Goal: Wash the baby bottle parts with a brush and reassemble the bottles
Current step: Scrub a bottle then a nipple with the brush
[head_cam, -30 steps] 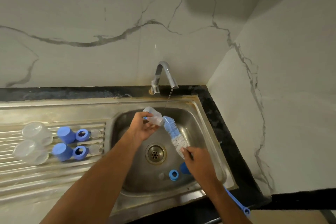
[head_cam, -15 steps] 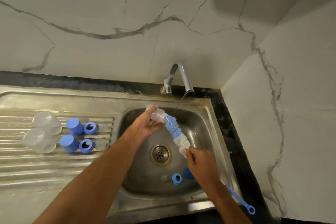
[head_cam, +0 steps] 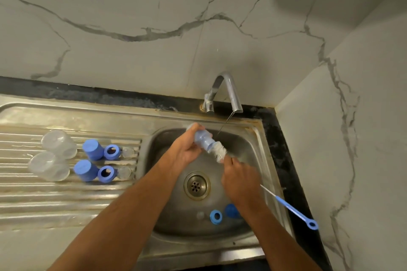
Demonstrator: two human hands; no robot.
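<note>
Left hand (head_cam: 187,149) grips clear bottle (head_cam: 201,138) over sink (head_cam: 259,138), under thin faucet (head_cam: 229,92) stream. Right hand (head_cam: 239,179) closes round brush (head_cam: 220,153), bristle head inside the bottle mouth. Blue ring (head_cam: 215,216) and cap (head_cam: 231,210) in basin near right, probably unwashed. Two part sets on drainboard (head_cam: 66,200) left, unassembled; reassembly not started.

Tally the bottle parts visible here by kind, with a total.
Clear bottles: 3
Blue caps: 3
Blue collar rings: 3
Clear nipples: 3
Total: 12
</note>
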